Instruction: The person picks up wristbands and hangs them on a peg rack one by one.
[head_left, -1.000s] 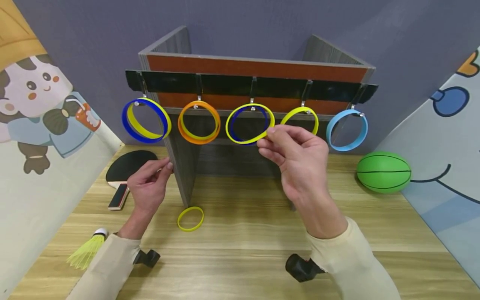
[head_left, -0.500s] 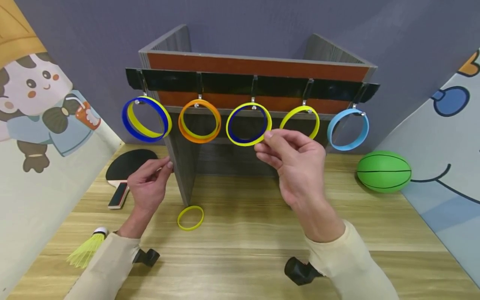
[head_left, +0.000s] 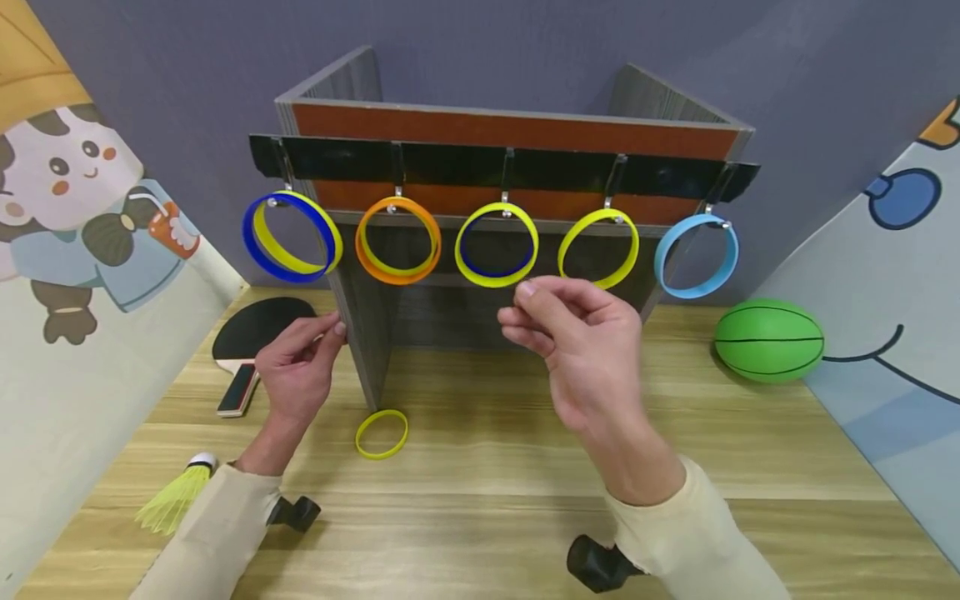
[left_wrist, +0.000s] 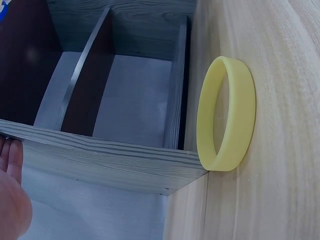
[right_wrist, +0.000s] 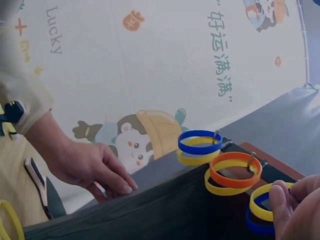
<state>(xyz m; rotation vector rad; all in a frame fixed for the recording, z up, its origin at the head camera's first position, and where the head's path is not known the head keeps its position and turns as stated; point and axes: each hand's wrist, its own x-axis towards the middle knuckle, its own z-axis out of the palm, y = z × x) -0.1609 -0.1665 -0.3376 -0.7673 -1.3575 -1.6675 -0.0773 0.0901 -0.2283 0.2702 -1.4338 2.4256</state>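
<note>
My right hand point(head_left: 577, 342) is just below the middle hook's yellow wristband point(head_left: 460, 250), its fingers loosely bent and thumb tip right at the band's lower edge. A dark blue wristband point(head_left: 495, 271) hangs behind that yellow one. In the right wrist view, my thumb point(right_wrist: 280, 202) overlaps the yellow band. My left hand point(head_left: 296, 362) touches the outer face of the grey shelf's left side panel point(head_left: 363, 333) with its fingertips. Beside that panel's foot, another yellow wristband point(left_wrist: 240, 115) lies on the wooden table.
Blue-and-yellow point(head_left: 255, 250) and orange-and-yellow point(head_left: 363, 262) wristband pairs hang left; a yellow band point(head_left: 633, 250) and a light blue band point(head_left: 723, 271) hang right, all from a black hook rail point(head_left: 450, 162). A paddle point(head_left: 258, 329), a shuttlecock point(head_left: 176, 496) and a green ball point(head_left: 768, 342) flank the shelf.
My right hand has let go of the middle yellow wristband and moved slightly down and left. That band, earlier pulled askew, now hangs round from its hook. The left hand stays put.
</note>
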